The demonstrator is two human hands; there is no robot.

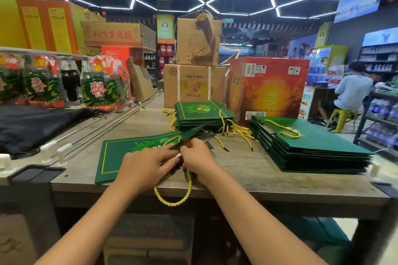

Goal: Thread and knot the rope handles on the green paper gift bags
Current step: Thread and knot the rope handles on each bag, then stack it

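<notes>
A flat green paper gift bag (116, 157) lies on the grey table (247, 174) in front of me, its open top edge raised toward the right. My left hand (146, 168) rests on the bag and pinches its top edge. My right hand (198, 161) meets it there, fingers curled round the yellow rope handle (174, 198), whose loop hangs over the table's front edge. A second yellow loop lies on the bag by my left fingertips. The exact hole and rope end are hidden by my fingers.
A stack of green bags with rope handles (202, 114) sits behind, loose yellow ropes (239, 131) beside it. A larger stack of green bags (312, 146) lies right. Cardboard boxes (193, 86), a red box (267, 88), bottle packs (101, 84) and black cloth (32, 127) surround. A seated person (351, 92) is far right.
</notes>
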